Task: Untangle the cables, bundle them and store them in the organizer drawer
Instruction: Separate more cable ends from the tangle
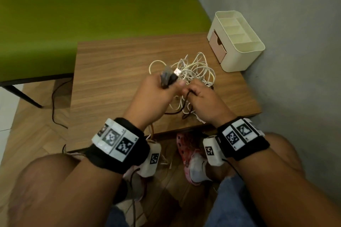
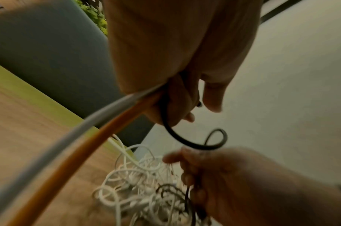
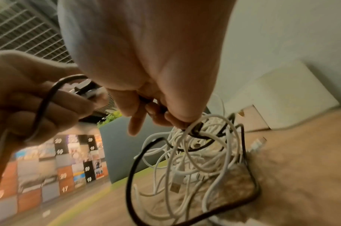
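A tangle of white cables [image 1: 195, 72] lies on the wooden table [image 1: 114, 83], with a black cable [image 1: 185, 102] threaded through it. My left hand [image 1: 163, 85] is raised above the table and grips coiled turns of the black cable together with its USB plugs [image 1: 170, 76]. Just to its right, my right hand [image 1: 194, 93] pinches the same black cable [image 3: 130, 175] where it rises out of the white tangle [image 3: 194, 154]. The left wrist view shows the black cable [image 2: 185, 143] looping between both hands. The cream organizer [image 1: 243, 51] stands at the table's back right; its pink drawer [image 1: 217, 46] is closed.
A green bench [image 1: 92, 14] stands behind the table and a grey wall [image 1: 286, 24] is close on the right. A dark cord [image 1: 53, 105] trails on the wood floor at the left. My knees and feet are under the table's near edge.
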Action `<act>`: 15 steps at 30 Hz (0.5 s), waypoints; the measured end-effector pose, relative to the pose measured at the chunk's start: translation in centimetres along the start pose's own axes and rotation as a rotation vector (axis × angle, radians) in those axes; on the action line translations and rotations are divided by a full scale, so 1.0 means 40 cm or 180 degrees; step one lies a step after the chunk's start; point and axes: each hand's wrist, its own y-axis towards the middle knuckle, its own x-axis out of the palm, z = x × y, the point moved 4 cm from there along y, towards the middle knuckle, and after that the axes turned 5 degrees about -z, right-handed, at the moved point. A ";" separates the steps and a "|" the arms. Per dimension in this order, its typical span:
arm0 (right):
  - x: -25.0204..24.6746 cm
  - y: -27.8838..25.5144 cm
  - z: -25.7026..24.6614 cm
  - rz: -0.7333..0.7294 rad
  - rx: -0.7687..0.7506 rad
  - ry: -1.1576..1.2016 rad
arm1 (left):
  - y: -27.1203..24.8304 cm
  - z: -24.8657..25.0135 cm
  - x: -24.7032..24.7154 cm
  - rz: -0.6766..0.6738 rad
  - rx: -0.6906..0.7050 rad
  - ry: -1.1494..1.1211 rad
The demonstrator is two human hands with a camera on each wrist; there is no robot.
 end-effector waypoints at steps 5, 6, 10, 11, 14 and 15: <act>0.007 0.007 -0.008 -0.0313 0.0181 -0.0056 | -0.002 -0.041 0.047 -0.0373 -0.0081 0.0216; 0.005 0.007 -0.006 -0.0277 0.0226 0.0051 | -0.001 -0.047 0.044 -0.0397 -0.0127 0.0247; -0.010 -0.004 -0.008 -0.0167 0.0082 0.0421 | -0.011 -0.058 0.026 -0.0213 -0.0168 0.0118; -0.012 -0.008 -0.006 -0.0162 0.0033 0.0478 | -0.015 -0.059 0.019 -0.0088 -0.0139 -0.0007; -0.004 -0.019 0.004 -0.0320 -0.0124 0.0356 | -0.033 -0.027 0.003 0.0148 0.0072 -0.0378; 0.004 -0.022 0.016 -0.0399 -0.0115 0.0162 | -0.041 -0.010 -0.003 0.0175 0.0155 -0.0467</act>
